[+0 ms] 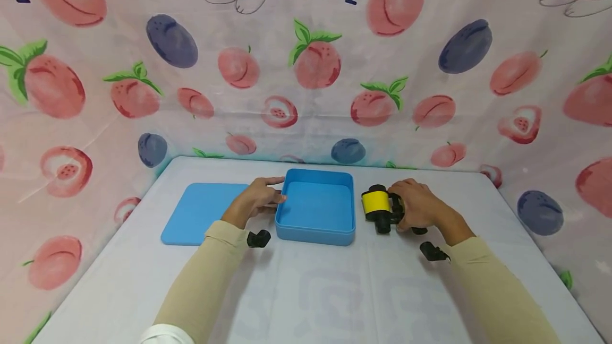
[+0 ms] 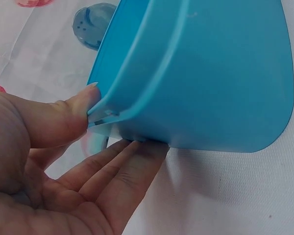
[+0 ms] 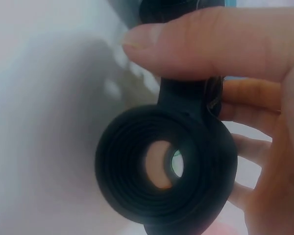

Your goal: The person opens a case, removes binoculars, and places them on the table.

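Note:
A blue open-topped box [image 1: 315, 235] stands in the middle of the white table, with nothing inside it. My left hand [image 1: 256, 199] holds its left side: in the left wrist view the thumb [image 2: 83, 105] lies on the rim and the fingers [image 2: 132, 171] reach to the bottom edge. To the right of the box are black and yellow binoculars [image 1: 376, 202]. My right hand [image 1: 418, 206] grips them by the right barrel. In the right wrist view my thumb [image 3: 201, 46] lies across the binoculars [image 3: 112, 166], beside a round, hollow eyepiece.
A flat blue lid [image 1: 196, 211] lies on the table left of the box, partly behind my left hand. Small black wrist cameras [image 1: 258, 238] show beside both wrists. A fruit-printed cloth [image 1: 306, 121] hangs behind and along both sides of the table [image 1: 334, 296].

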Demonstrator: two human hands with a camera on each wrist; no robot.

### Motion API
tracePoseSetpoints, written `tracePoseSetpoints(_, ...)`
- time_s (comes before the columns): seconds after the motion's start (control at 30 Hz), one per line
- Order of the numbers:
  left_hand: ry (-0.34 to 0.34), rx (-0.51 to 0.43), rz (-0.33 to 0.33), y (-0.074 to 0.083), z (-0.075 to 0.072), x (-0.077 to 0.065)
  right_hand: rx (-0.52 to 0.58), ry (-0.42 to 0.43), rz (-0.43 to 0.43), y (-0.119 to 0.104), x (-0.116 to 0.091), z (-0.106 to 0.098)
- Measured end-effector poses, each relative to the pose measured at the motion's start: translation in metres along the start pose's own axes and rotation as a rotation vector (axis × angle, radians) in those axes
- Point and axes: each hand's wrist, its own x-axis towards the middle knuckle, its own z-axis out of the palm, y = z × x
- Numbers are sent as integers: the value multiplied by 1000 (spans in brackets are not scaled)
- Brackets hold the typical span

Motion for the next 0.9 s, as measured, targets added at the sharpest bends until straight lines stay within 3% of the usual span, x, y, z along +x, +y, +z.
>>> tracePoseSetpoints(0.47,-8,3,2,1,4,-2,44,15,-2,6,-9,5)
tracePoseSetpoints(0.73,-12,23,13,4,-1,-3,-30,-18,29,-3,-3,5)
tracePoseSetpoints(0.9,-2,93,46,7,0,-5,-70,-50,64,-11,-6,-6)
